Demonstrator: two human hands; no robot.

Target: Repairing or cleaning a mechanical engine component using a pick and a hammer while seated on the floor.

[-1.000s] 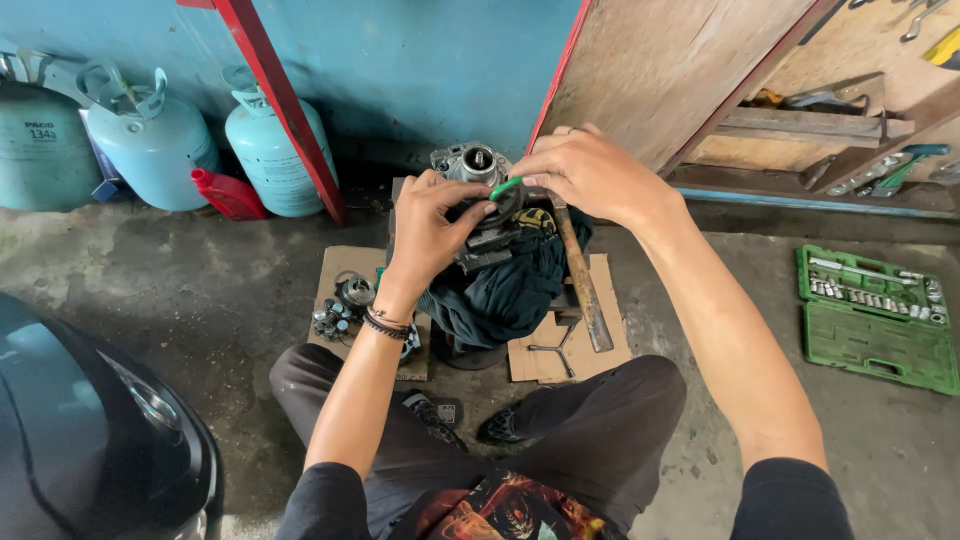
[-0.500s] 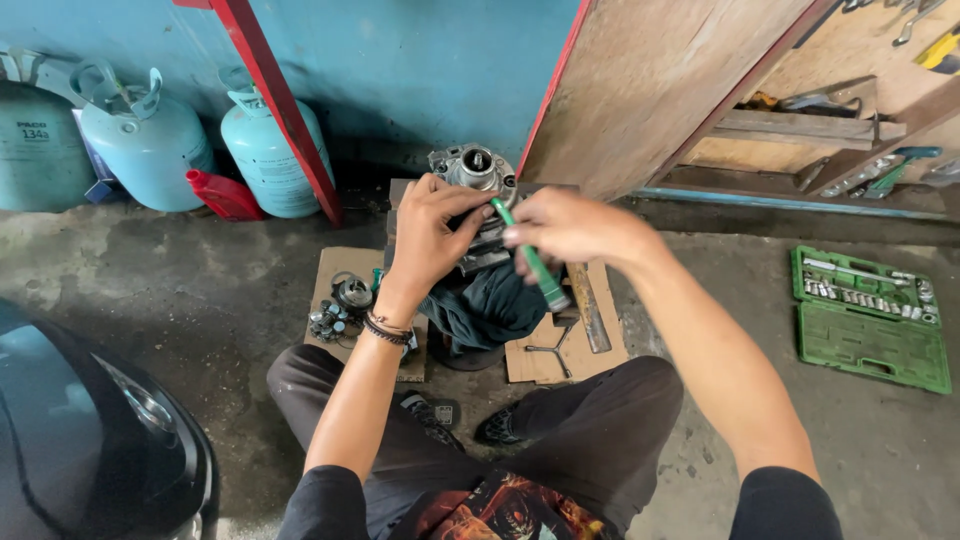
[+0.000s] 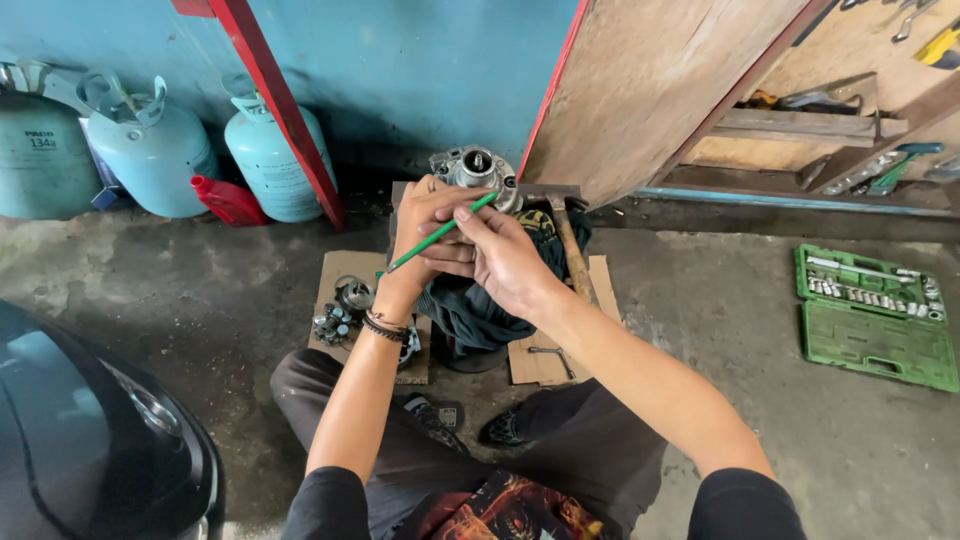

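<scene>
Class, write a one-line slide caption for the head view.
Both hands, left hand and right hand, hold a green-handled tool over a metal engine part.

Green screwdriver (image 3: 437,232), pale-blue gas cylinders (image 3: 150,160)

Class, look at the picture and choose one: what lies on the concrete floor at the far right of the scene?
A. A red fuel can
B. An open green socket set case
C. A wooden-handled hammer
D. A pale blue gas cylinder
B: the open green socket set case lies on the floor at the far right, while the red can and gas cylinders stand at the left and the hammer lies in the middle.
</scene>
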